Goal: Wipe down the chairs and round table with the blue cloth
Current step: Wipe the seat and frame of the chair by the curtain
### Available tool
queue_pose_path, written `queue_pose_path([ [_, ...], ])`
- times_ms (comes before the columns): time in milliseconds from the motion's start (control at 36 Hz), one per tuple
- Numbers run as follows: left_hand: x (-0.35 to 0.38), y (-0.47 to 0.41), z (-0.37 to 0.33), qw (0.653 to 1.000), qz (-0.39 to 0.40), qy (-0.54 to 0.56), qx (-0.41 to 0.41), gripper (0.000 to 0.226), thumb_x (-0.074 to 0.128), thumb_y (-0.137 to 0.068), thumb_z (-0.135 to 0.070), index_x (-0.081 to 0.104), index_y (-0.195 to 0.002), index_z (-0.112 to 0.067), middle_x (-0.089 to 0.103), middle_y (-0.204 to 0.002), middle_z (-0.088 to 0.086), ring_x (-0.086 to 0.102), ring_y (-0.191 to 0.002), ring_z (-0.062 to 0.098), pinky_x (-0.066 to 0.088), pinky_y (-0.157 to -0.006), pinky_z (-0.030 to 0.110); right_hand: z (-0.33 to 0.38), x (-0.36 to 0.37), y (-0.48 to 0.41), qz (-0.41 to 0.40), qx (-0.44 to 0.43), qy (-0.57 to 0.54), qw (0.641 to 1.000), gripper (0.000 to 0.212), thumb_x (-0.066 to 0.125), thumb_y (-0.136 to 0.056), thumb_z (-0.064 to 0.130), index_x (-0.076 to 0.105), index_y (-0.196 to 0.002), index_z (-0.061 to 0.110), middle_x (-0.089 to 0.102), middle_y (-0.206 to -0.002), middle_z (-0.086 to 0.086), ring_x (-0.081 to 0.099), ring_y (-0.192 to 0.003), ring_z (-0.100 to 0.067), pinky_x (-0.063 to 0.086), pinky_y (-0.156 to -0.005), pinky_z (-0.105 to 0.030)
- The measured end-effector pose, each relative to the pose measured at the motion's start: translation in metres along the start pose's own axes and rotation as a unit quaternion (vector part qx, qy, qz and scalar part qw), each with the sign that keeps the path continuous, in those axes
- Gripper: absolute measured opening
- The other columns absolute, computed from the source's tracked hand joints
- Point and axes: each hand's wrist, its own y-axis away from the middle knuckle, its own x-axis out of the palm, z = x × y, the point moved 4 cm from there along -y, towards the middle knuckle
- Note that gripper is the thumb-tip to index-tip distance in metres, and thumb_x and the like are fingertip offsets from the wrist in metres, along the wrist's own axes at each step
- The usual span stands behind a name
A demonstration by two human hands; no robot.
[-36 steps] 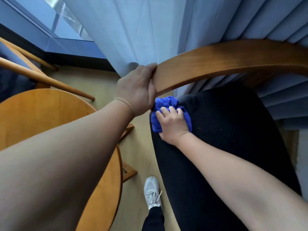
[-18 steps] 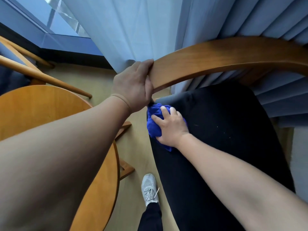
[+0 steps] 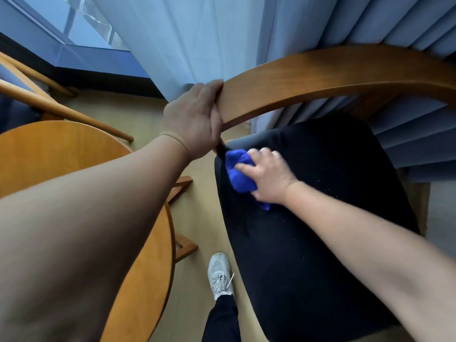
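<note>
A chair with a black seat cushion point(image 3: 320, 230) and a curved wooden backrest rail point(image 3: 333, 72) fills the right half of the view. My left hand point(image 3: 195, 119) grips the left end of that rail. My right hand point(image 3: 266, 176) holds a bunched blue cloth point(image 3: 238, 172) and presses it on the seat's upper left corner; the fingers look motion-blurred. The round wooden table point(image 3: 61, 149) lies at the left, largely hidden by my left forearm.
Pale blue curtains point(image 3: 209, 33) hang right behind the chair. A second wooden chair point(image 3: 37, 102) stands at the far left by the window frame. My white shoe point(image 3: 219, 275) is on the beige floor in the narrow gap between table and seat.
My right hand has slid the blue cloth back and forth along the seat's left edge, down and then a little to the right. My left hand has kept its grip on the rail.
</note>
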Motion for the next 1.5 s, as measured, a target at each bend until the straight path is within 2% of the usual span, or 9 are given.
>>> queue_pose_path([
  [139, 0.001, -0.001, -0.001, 1.0, -0.001, -0.002, -0.003, 0.05, 0.037, -0.087, -0.027, 0.044, -0.135, -0.017, 0.059, -0.118, 0.007, 0.055, -0.104, 0.027, 0.044, -0.083, 0.038, -0.056, -0.018, -0.015, -0.043, 0.126, -0.033, 0.991, 0.062, 0.075, -0.06, 0.041, 0.065, -0.119, 0.024, 0.057, -0.104, -0.019, 0.055, -0.085, -0.041, 0.046, -0.073, -0.046],
  [306, 0.001, 0.001, 0.001, 1.0, -0.001, -0.006, 0.001, 0.052, 0.036, -0.086, -0.028, 0.043, -0.136, -0.017, 0.058, -0.119, 0.007, 0.054, -0.105, 0.026, 0.042, -0.085, 0.036, -0.111, -0.031, -0.025, -0.024, 0.306, -0.046, 0.951, 0.077, 0.055, -0.074, 0.073, 0.046, -0.136, 0.028, 0.039, -0.137, -0.016, 0.037, -0.126, -0.04, 0.029, -0.104, -0.049],
  [389, 0.001, 0.001, 0.001, 1.0, -0.002, -0.004, -0.002, 0.051, 0.037, -0.086, -0.027, 0.043, -0.135, -0.017, 0.058, -0.118, 0.006, 0.054, -0.105, 0.026, 0.043, -0.085, 0.037, -0.103, -0.022, -0.026, -0.001, 0.261, -0.031, 0.965, 0.096, 0.04, -0.065, 0.087, 0.04, -0.141, 0.027, 0.021, -0.151, -0.013, 0.023, -0.135, -0.041, 0.017, -0.111, -0.056],
  [445, 0.001, 0.0, 0.001, 1.0, -0.004, -0.005, -0.003, 0.05, 0.038, -0.087, -0.027, 0.043, -0.136, -0.017, 0.058, -0.119, 0.006, 0.054, -0.106, 0.026, 0.045, -0.086, 0.038, -0.098, -0.016, -0.023, -0.026, 0.247, -0.04, 0.968, 0.094, 0.037, -0.067, 0.082, 0.041, -0.142, 0.024, 0.027, -0.151, -0.011, 0.027, -0.134, -0.04, 0.02, -0.111, -0.056],
  [611, 0.001, 0.001, 0.0, 1.0, -0.002, -0.003, -0.006, 0.051, 0.037, -0.087, -0.028, 0.043, -0.136, -0.018, 0.058, -0.119, 0.005, 0.054, -0.106, 0.025, 0.045, -0.086, 0.04, -0.083, -0.016, -0.022, -0.101, 0.264, -0.046, 0.958, 0.063, 0.061, -0.075, 0.063, 0.059, -0.116, 0.015, 0.05, -0.126, -0.01, 0.045, -0.114, -0.035, 0.037, -0.093, -0.045],
  [889, 0.0, 0.001, -0.001, 1.0, -0.007, -0.001, 0.003, 0.05, 0.039, -0.085, -0.026, 0.046, -0.134, -0.015, 0.059, -0.117, 0.009, 0.056, -0.104, 0.03, 0.045, -0.082, 0.04, -0.009, 0.006, 0.034, -0.108, 0.193, -0.078, 0.972, 0.057, 0.075, -0.047, 0.042, 0.064, -0.096, 0.015, 0.058, -0.106, -0.018, 0.055, -0.082, -0.037, 0.048, -0.065, -0.039],
  [1084, 0.001, 0.002, 0.0, 1.0, -0.013, 0.0, 0.002, 0.048, 0.041, -0.087, -0.024, 0.045, -0.134, -0.016, 0.059, -0.118, 0.008, 0.055, -0.104, 0.03, 0.045, -0.084, 0.039, 0.098, 0.057, 0.106, -0.065, 0.007, -0.065, 0.996, 0.059, 0.07, -0.051, 0.042, 0.067, -0.106, 0.021, 0.058, -0.117, -0.011, 0.053, -0.093, -0.033, 0.04, -0.081, -0.042],
  [1222, 0.0, 0.002, -0.001, 1.0, -0.016, -0.002, 0.001, 0.048, 0.041, -0.087, -0.024, 0.045, -0.135, -0.016, 0.059, -0.119, 0.009, 0.055, -0.104, 0.031, 0.043, -0.084, 0.038, 0.093, 0.054, 0.103, -0.05, -0.042, -0.046, 0.997, 0.07, 0.077, -0.046, 0.042, 0.063, -0.112, 0.022, 0.046, -0.122, -0.01, 0.047, -0.1, -0.033, 0.042, -0.084, -0.044],
  [1500, 0.0, 0.003, -0.001, 1.0, -0.002, -0.007, -0.004, 0.05, 0.038, -0.088, -0.027, 0.042, -0.136, -0.018, 0.057, -0.122, 0.009, 0.056, -0.102, 0.032, 0.046, -0.084, 0.043, 0.035, 0.027, 0.075, -0.028, -0.102, -0.025, 0.994, 0.066, 0.081, -0.041, 0.034, 0.069, -0.105, 0.019, 0.061, -0.104, -0.016, 0.056, -0.073, -0.032, 0.044, -0.06, -0.035],
])
